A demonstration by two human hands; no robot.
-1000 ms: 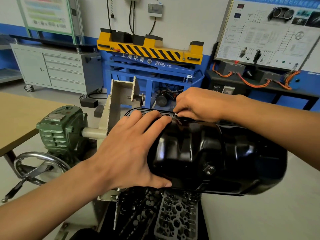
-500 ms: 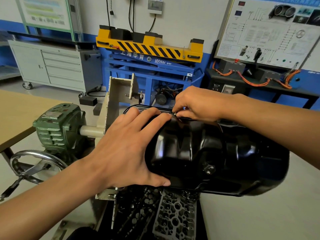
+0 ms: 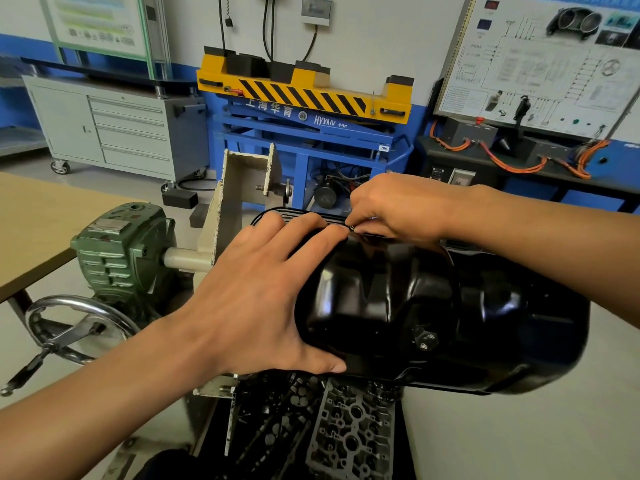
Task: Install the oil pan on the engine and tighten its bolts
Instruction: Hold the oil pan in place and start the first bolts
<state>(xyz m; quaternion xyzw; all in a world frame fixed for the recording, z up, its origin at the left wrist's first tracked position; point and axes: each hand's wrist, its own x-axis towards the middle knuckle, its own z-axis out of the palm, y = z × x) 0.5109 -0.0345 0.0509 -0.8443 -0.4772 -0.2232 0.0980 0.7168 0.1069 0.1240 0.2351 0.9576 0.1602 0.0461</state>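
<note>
Probably starting a bolt [image 3: 351, 227]: pinching it at the oil pan [image 3: 415, 306] rim with right hand [image 3: 391, 206], bracing with spread left hand [image 3: 256, 299]; next, threading straight

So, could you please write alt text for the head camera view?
A person's left hand presses spread fingers on a black oil pan, while the right hand pinches a small bolt at the pan's far rim. A green gearbox with a handwheel stands to the left.

Bolt [image 3: 350, 227] mostly behind right fingers [image 3: 373, 217]
</note>
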